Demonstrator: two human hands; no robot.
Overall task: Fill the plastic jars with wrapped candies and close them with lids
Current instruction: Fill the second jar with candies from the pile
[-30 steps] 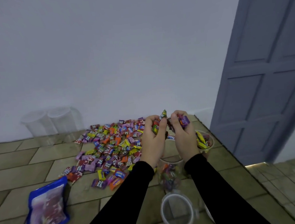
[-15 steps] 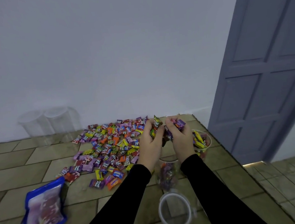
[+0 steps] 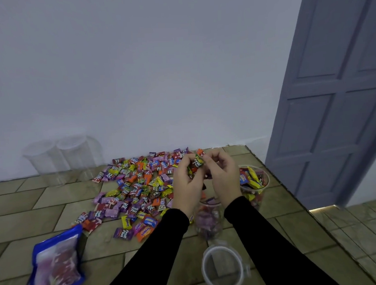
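Left hand [image 3: 187,183] grip pinches bunch of wrapped candies [image 3: 196,164]; right hand [image 3: 225,180] fingers curled alongside, hold unclear. Half-filled jar [image 3: 209,219] stands directly below hands, mouth up. Candy pile [image 3: 138,186] left of jar.

Left hand [image 3: 187,184], right hand [image 3: 225,180] curled, raised.

Clear plastic jars [image 3: 213,219], glossy foil-like candy wrappers [image 3: 138,186], shiny blue plastic bag [image 3: 55,267], matt tiled counter [image 3: 19,214].
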